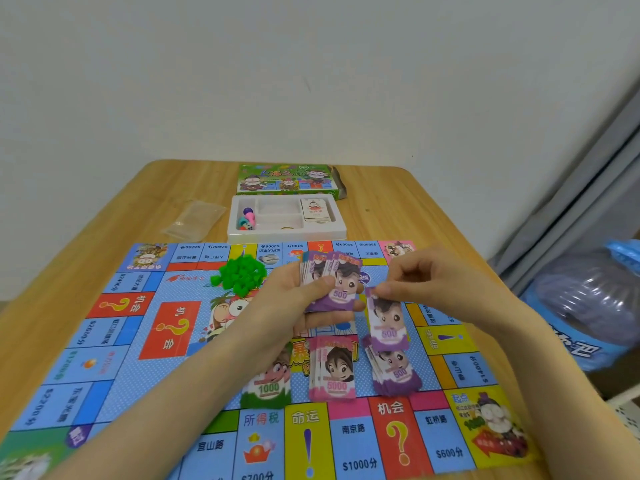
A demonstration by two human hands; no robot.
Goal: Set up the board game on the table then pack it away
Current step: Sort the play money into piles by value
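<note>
- Game board [114,344] spread on table [398,209]; green 1000 pile [268,389], pink 5000 pile [334,372] near centre.
- Left hand [294,299], I note, grips fanned 500 notes [341,278].
- Right hand [433,282] pinches one 500 note [386,320] above purple 500 pile [398,375].

Green houses [239,274] crowd board's [138,341] far centre

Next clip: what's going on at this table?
A person is sorting play money on the game board. The left hand grips a fanned bundle of 500 notes, and the right hand pinches a single 500 note over the 500 pile. The 5000 pile and 1000 pile lie beside it. Green houses sit heaped further up the board; the tray behind holds small pieces and cards.
</note>
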